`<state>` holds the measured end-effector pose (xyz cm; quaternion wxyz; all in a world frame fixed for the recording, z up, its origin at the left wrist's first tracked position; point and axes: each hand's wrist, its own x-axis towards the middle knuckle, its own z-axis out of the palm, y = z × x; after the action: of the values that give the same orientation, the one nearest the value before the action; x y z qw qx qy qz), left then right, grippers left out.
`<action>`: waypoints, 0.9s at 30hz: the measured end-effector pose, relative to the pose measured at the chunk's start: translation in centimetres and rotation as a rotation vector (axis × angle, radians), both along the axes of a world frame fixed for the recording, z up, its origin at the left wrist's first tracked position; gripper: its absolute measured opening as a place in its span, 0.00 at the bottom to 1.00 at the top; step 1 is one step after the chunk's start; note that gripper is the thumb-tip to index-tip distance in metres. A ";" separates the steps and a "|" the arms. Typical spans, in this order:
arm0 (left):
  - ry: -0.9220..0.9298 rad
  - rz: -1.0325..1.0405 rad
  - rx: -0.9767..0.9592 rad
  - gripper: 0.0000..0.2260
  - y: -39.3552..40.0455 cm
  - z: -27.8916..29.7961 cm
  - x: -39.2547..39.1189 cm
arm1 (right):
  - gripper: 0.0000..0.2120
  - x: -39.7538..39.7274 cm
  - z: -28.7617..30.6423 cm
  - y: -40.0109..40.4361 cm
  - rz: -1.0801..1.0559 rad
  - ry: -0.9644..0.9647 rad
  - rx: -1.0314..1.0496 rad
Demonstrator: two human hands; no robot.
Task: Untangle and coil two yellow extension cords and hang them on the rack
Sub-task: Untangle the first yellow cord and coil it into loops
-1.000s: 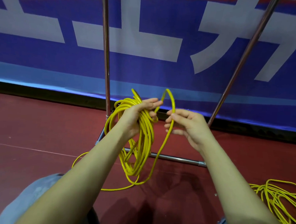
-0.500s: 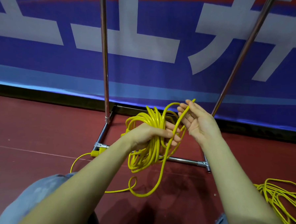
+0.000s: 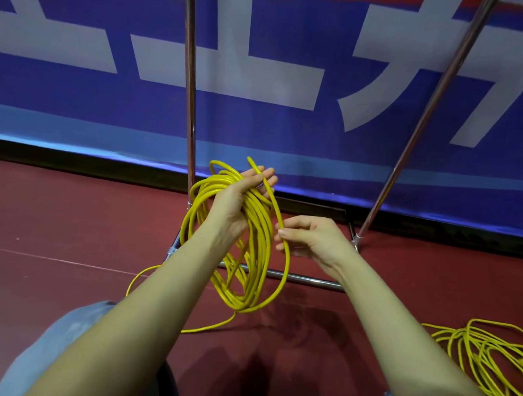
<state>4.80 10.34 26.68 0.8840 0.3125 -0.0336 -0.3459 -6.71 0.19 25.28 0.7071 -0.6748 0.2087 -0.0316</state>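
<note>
Head view, near to far: a loose second cord (image 3: 488,358) lies tangled on the floor (image 3: 71,218) at right. Right hand (image 3: 315,240) pinches the free strand (image 3: 282,259); left hand (image 3: 238,205) holds the coil (image 3: 252,242), fingers (image 3: 263,175) nearly straight over its top. Each new loop should match the others, laid flat without twist. Beyond stands the rack (image 3: 189,103), nothing hung.

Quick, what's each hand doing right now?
Left hand: holds the coiled yellow cord, fingers around the loops.
Right hand: pinches the cord's loose strand.
</note>
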 end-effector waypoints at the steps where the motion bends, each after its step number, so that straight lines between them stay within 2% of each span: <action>1: -0.004 -0.003 0.008 0.06 0.2 0.0 0.2 | 0.04 0.2 0.1 0.1 -0.009 -0.010 -0.025; 6: -0.067 -0.022 0.148 0.08 0.6 -0.7 0.4 | 0.05 0.3 1.6 -0.7 -0.076 -0.157 0.027; 10: -0.269 -0.229 0.402 0.07 0.8 -0.8 -0.3 | 0.07 -0.2 2.7 -1.8 -0.125 -0.265 0.088; 15: -0.354 -0.469 0.451 0.07 1.1 -0.6 -0.5 | 0.09 -0.4 3.1 -3.3 -0.228 -0.339 -0.092; 17: -0.369 -0.533 0.431 0.08 1.0 -0.8 -1.0 | 0.09 -0.2 3.2 -3.2 -0.259 -0.366 0.011; 21: -0.412 -0.626 0.403 0.08 0.5 -1.2 -2.2 | 0.09 0.4 3.5 -2.8 -0.297 -0.410 0.361; 25: -0.566 -0.705 0.410 0.07 0.4 -1.1 -3.1 | 0.10 1.3 3.3 -2.9 -0.354 -0.468 0.452; 27: -0.580 -0.738 0.395 0.07 0.4 -0.8 -3.1 | 0.10 1.7 3.1 -3.2 -0.377 -0.492 0.446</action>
<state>1.66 10.77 25.85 0.5812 0.5242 -0.3198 -0.5340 -5.05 -3.05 28.35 0.8473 -0.4265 0.1547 -0.2761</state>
